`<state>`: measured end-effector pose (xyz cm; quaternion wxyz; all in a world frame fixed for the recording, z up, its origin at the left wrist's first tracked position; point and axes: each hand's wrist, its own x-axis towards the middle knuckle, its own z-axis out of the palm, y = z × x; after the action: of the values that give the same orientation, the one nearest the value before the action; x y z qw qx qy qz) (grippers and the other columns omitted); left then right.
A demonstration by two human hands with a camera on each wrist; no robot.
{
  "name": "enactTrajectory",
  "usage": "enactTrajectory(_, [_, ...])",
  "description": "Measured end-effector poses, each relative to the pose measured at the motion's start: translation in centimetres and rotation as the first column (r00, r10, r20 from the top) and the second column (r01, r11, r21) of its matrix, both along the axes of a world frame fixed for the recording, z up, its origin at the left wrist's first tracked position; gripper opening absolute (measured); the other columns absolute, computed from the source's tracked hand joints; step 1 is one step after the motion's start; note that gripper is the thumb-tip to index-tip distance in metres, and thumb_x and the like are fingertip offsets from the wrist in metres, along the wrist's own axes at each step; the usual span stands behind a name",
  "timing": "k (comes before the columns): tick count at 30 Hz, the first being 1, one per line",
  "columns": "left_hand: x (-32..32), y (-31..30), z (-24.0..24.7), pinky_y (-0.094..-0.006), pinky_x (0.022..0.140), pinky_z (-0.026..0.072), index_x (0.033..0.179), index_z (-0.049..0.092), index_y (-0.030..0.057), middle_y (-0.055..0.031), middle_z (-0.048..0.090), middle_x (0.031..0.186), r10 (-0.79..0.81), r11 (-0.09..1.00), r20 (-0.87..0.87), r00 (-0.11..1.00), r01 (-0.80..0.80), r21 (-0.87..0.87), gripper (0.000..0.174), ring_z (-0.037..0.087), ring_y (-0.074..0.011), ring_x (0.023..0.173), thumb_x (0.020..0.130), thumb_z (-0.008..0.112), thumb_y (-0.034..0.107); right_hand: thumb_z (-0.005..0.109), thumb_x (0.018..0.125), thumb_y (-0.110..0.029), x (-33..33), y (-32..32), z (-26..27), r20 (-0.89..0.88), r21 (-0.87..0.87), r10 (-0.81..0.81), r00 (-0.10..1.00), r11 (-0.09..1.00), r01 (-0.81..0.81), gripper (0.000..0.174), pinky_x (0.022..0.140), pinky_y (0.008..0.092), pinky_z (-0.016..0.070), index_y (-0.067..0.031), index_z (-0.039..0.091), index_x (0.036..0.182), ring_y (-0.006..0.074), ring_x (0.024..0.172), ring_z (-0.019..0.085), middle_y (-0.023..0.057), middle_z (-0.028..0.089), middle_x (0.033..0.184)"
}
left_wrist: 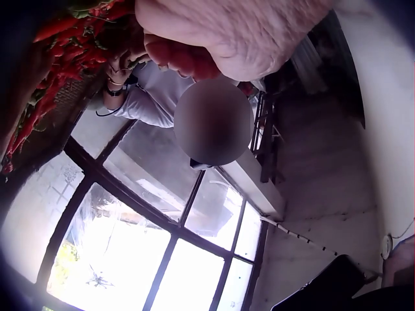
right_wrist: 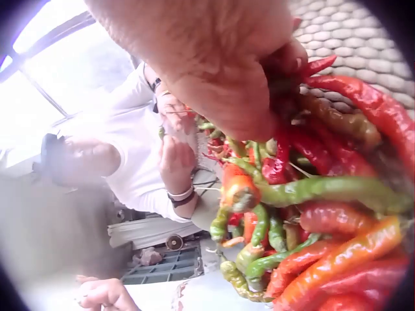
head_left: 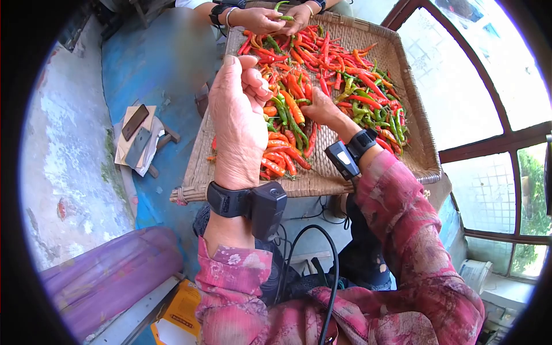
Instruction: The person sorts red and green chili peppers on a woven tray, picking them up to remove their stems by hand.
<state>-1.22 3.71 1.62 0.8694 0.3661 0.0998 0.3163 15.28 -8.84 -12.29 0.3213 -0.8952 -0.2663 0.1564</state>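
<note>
Red, orange and green chili peppers (head_left: 362, 86) (right_wrist: 337, 188) lie in a loose heap on a woven tray (head_left: 198, 167). My left hand (head_left: 238, 123) (left_wrist: 227, 32) is raised over the tray's left part, palm turned inward and fingers loosely bent, with nothing visible in it; its fingers (right_wrist: 107, 295) also show at the lower left of the right wrist view. Reaching down into the heap, my right hand (head_left: 323, 109) (right_wrist: 214, 65) touches peppers near the middle of the tray. Its fingertips are hidden, so any grip is unclear.
Across the tray another person's hands (head_left: 264, 20) (right_wrist: 175, 162) hold a green pepper (head_left: 286, 18). Two phones (head_left: 135, 122) lie on a small stool at the left. Windows (head_left: 483, 75) line the right side. A black cable (head_left: 313, 227) loops before my body.
</note>
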Motion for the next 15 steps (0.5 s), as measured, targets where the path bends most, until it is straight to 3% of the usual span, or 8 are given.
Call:
enactTrajectory(4, [0.2,0.1,-0.2,-0.0256,0.061,0.0394,0.091,0.055,0.0035,0.0006,0.047,0.064,0.009,1.0,-0.001,1.0,-0.009,-0.004,0.025,0.044,-0.0099,0.06,0.093,0.048,0.027,0.065,0.068,-0.019,-0.9,-0.8,4.7,0.025,0.195,0.116,0.993,0.973,-0.119,0.045,0.079,0.0364,0.0464,0.0005,0.052,0.106,0.0297,0.091,0.06,0.0204,0.061,0.094])
enactTrajectory(6, [0.1,-0.1,0.0,-0.0256,0.061,0.0397,0.09,0.055,0.0035,0.0005,0.047,0.064,-0.006,1.0,-0.003,1.0,0.006,-0.01,0.025,0.044,-0.0099,0.061,0.094,0.048,0.027,0.06,0.069,-0.012,-1.5,-1.2,7.5,-0.036,0.309,0.18,0.983,0.938,-0.16,0.038,0.073,0.0304,0.0462,0.0012,0.055,0.104,0.0172,0.082,0.058,0.0116,0.062,0.089])
enactTrajectory(8, [0.0,-0.1,-0.1,-0.0256,0.061,0.0399,0.09,0.055,0.0034,0.0003,0.048,0.065,-0.022,1.0,-0.006,1.0,0.022,-0.011,0.024,0.045,-0.0099,0.061,0.094,0.048,0.026,0.059,0.071,-0.012,-3.1,-1.6,10.3,-0.205,0.442,0.185,0.961,0.893,-0.078,0.037,0.072,0.029,0.0454,0.0019,0.055,0.105,0.0147,0.08,0.055,0.007,0.06,0.085])
enactTrajectory(9, [0.0,-0.1,-0.4,-0.0251,0.062,0.0406,0.091,0.056,0.0042,0.0009,0.049,0.067,-0.028,0.999,-0.041,0.999,0.029,0.019,0.024,0.046,-0.0095,0.063,0.093,0.049,0.027,0.059,0.074,-0.013,-3.5,-1.8,10.9,-0.209,0.484,0.161,0.965,0.874,-0.041,0.029,0.062,0.0258,0.0449,0.0008,0.055,0.099,0.0119,0.069,0.054,0.0044,0.058,0.079])
enactTrajectory(10, [0.1,-0.2,-0.4,-0.0246,0.063,0.0413,0.092,0.056,0.005,0.0014,0.051,0.069,-0.034,0.998,-0.075,0.997,0.038,0.05,0.023,0.047,-0.0091,0.064,0.093,0.05,0.027,0.059,0.074,-0.013,-3.9,-2.1,11.6,-0.206,0.484,0.156,0.966,0.874,-0.037,0.029,0.062,0.0258,0.0449,0.0008,0.055,0.099,0.0119,0.069,0.054,0.0044,0.058,0.079])
enactTrajectory(11, [0.2,-0.6,-0.4,-0.0246,0.063,0.0413,0.092,0.056,0.005,0.0014,0.051,0.069,-0.041,0.998,-0.071,0.997,0.044,0.051,0.023,0.047,-0.0091,0.064,0.093,0.05,0.027,0.06,0.074,-0.014,-4.4,-2.4,12.4,-0.32,0.495,0.138,0.937,0.868,0.041,0.029,0.053,0.0223,0.0403,-0.0014,0.054,0.1,0.0083,0.063,0.051,0.0018,0.056,0.076])
enactTrajectory(13, [0.4,-1.5,-0.2,-0.0244,0.069,0.0422,0.096,0.058,0.0073,0.0021,0.055,0.08,0.006,0.974,-0.331,0.944,0.069,0.217,0.024,0.05,-0.0081,0.074,0.09,0.054,0.03,0.061,0.076,-0.015,-5.3,-2.7,13.4,-0.398,0.53,0.142,0.906,0.842,0.101,0.03,0.043,0.0178,0.0345,-0.0046,0.051,0.102,0.004,0.057,0.048,-0.0014,0.054,0.072])
enactTrajectory(15, [0.5,-2.5,-0.7,-0.0251,0.076,0.0407,0.111,0.053,0.0076,0.0008,0.055,0.097,-0.145,0.923,-0.332,0.932,0.248,0.294,0.044,0.05,-0.0071,0.089,0.083,0.062,0.041,0.059,0.08,-0.016,-6.3,-3.1,13.9,-0.342,0.546,0.174,0.923,0.836,0.044,0.026,0.045,0.018,0.0361,-0.0041,0.051,0.102,0.0037,0.058,0.049,-0.0014,0.055,0.074])
